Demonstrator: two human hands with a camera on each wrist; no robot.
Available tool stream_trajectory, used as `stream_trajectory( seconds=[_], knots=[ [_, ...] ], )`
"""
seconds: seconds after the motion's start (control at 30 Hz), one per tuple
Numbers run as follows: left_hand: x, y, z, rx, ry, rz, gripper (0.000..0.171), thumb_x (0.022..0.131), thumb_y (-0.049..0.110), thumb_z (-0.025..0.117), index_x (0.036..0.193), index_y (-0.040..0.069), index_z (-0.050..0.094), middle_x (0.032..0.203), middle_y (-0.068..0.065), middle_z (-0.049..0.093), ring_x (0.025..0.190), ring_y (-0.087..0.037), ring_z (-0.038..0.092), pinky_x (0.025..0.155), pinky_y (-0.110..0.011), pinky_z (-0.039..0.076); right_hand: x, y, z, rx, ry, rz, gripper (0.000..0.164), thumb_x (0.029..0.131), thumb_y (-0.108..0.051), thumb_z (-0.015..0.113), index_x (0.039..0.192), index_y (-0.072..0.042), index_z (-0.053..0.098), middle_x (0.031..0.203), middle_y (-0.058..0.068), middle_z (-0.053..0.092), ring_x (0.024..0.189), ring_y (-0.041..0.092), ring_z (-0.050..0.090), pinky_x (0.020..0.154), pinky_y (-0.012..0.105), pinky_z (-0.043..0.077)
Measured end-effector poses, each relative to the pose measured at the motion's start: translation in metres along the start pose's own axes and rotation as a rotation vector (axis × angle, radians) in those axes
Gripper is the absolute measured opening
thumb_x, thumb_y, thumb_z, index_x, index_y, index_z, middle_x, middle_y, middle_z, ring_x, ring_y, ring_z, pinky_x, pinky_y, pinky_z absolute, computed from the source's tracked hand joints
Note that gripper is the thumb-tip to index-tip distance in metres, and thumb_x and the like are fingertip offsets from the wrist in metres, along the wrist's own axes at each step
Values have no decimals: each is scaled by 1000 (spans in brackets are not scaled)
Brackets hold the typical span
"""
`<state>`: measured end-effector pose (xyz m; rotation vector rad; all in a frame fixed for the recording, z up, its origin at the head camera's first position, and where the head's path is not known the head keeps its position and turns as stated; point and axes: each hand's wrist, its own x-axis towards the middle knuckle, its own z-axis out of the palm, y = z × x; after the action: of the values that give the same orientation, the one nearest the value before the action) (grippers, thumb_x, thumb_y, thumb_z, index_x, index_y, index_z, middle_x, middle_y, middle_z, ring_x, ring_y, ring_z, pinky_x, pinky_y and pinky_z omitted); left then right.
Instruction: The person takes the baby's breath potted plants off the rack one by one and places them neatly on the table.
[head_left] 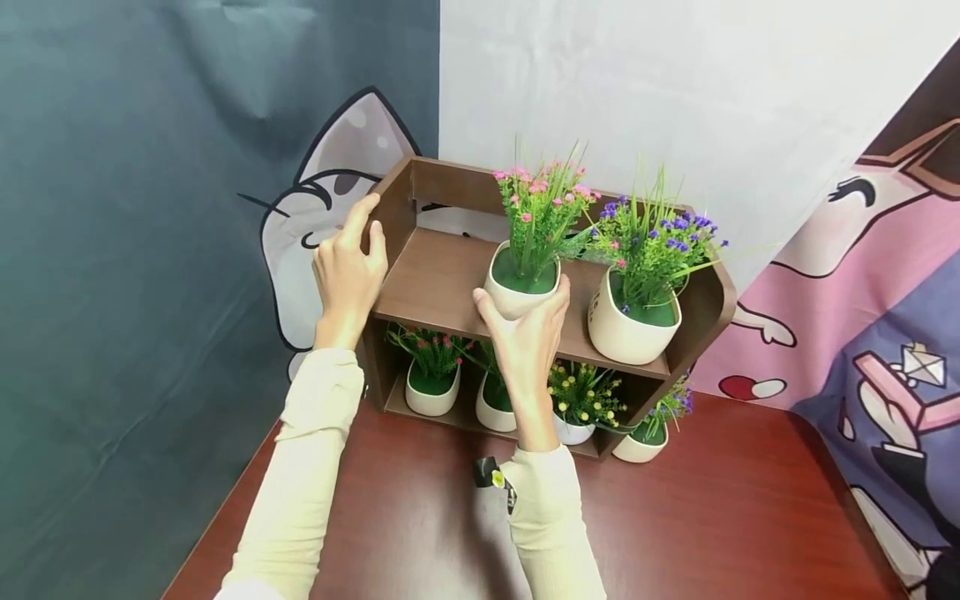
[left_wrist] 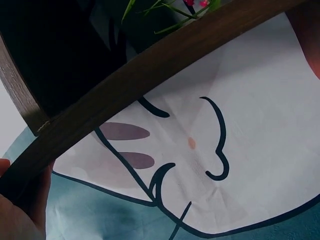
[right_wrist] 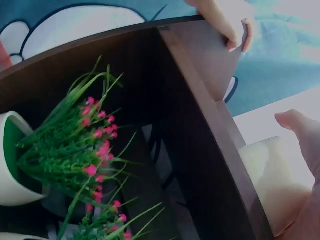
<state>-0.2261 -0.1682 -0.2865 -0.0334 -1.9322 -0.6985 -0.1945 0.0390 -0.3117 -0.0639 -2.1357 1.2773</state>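
Note:
My right hand [head_left: 528,337] holds a white flowerpot [head_left: 517,292] with pink artificial flowers [head_left: 542,192], thumb on one side and fingers on the other, at the front of the brown shelf's upper board [head_left: 438,279]. In the right wrist view, that pot [right_wrist: 272,180] appears beside the shelf edge. My left hand [head_left: 348,271] grips the top of the shelf's left side panel [head_left: 393,187]. The left wrist view has the thumb and fingers on either side of this panel [left_wrist: 145,75]. A white pot with purple flowers [head_left: 633,329] stands on the upper board at the right.
Underneath, the lower level holds a pot with red-pink flowers [head_left: 433,392], another white pot [head_left: 495,408] and one with yellow flowers [head_left: 573,429]. On the reddish table [head_left: 420,508], a purple-flowered pot [head_left: 641,446] stands beside the shelf's right end. Printed curtains [head_left: 150,250] hang behind.

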Motion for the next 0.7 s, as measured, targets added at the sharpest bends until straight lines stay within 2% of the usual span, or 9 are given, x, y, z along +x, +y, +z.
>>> stream_trajectory(
  seconds=[0.07, 0.2, 0.43, 0.7],
  knots=[
    [0, 1, 1, -7, 5, 4, 31, 92, 16, 53, 121, 16, 63, 52, -14, 50, 40, -26, 35, 46, -39, 27, 0, 0, 0, -15, 6, 2, 100, 67, -52, 74, 139, -3, 27, 132, 15, 42, 114, 27, 47, 91, 40, 38],
    [1, 2, 2, -20, 14, 8, 30, 91, 16, 54, 120, 16, 64, 52, -14, 50, 40, -24, 34, 46, -39, 26, 0, -1, -1, -3, 21, -6, 95, 69, -49, 75, 138, -3, 29, 131, 15, 44, 112, 28, 49, 89, 41, 39],
    [0, 0, 4, -16, 23, 15, 31, 91, 14, 53, 120, 15, 64, 52, -14, 49, 40, -24, 33, 45, -39, 25, -4, -1, -6, 30, -26, 4, 94, 70, -46, 75, 140, -4, 27, 135, 15, 42, 117, 25, 47, 94, 38, 36],
    [0, -4, 1, -13, 7, -3, 30, 91, 15, 53, 120, 16, 64, 56, -14, 54, 43, -30, 43, 48, -45, 32, -17, -4, -18, 123, -77, 21, 89, 66, -35, 79, 137, -8, 33, 126, 9, 51, 106, 19, 52, 87, 36, 40]
  ],
)
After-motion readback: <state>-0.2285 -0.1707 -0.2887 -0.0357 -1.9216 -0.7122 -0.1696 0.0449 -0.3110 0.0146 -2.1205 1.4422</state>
